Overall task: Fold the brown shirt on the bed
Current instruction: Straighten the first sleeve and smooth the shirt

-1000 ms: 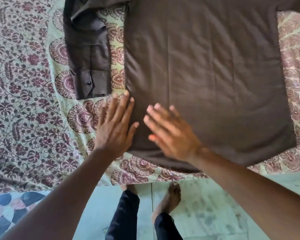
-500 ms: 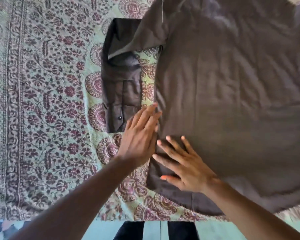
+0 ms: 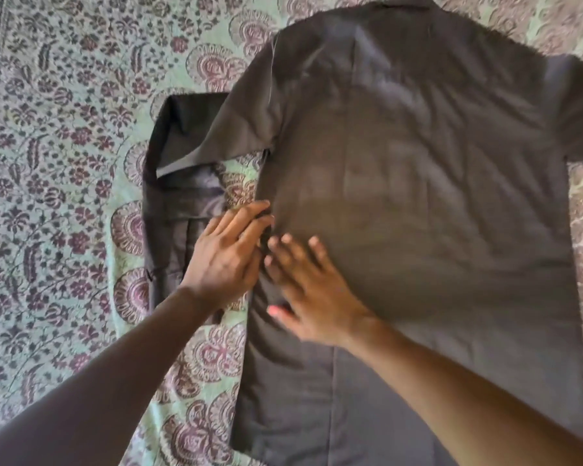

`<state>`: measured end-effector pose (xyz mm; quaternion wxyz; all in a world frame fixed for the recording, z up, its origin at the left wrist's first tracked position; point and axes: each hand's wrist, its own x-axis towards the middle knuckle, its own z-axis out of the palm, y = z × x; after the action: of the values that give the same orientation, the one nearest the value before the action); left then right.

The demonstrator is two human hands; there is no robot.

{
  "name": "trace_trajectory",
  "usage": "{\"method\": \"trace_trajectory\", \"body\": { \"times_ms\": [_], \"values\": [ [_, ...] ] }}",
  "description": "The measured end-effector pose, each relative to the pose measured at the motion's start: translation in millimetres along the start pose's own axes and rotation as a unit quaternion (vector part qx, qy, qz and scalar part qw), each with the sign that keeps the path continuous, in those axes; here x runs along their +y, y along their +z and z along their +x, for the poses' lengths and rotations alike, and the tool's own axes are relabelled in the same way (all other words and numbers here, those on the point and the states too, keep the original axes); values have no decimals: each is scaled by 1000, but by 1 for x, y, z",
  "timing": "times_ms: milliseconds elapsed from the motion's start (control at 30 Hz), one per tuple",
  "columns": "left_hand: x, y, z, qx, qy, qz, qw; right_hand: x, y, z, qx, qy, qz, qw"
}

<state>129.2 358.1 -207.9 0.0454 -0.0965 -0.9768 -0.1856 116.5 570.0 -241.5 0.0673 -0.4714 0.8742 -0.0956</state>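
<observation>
Soft daylight, slight motion blur, wide-angle

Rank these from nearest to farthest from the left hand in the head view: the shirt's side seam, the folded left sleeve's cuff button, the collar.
1. Side seam, touching the left hand's fingertips.
2. Cuff button, just left of the wrist.
3. Collar, at the top edge.

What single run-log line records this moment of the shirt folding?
stage: smoothing | brown cotton shirt: flat on patterned bedsheet | left hand: open, at shirt's side edge | right hand: open, flat on shirt
</observation>
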Motion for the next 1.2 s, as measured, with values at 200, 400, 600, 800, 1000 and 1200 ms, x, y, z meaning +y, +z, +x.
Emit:
{"method": "trace_trajectory", "body": {
  "times_ms": [200, 400, 600, 800, 1000, 1200],
  "values": [
    [-30, 21, 76, -44, -45, 126, 990, 38, -12, 26, 158, 26, 94, 983],
    [-37, 32, 73, -14, -80, 103, 991, 137, -33, 136, 107, 282, 16, 953],
    [-38, 28, 78, -50, -88, 88, 991, 147, -26, 170, 109, 31, -7, 994],
    [-40, 29, 81, -62, -92, 100, 989, 198, -61, 240, 263, 142, 29, 954],
    [-42, 28, 82, -66, -93, 96, 989, 238, -119, 330, -35, 122, 116, 985],
    [-44, 29, 82, -71, -94, 86, 989, 239, -119, 350, 16, 110, 105, 988]
  ]
}}
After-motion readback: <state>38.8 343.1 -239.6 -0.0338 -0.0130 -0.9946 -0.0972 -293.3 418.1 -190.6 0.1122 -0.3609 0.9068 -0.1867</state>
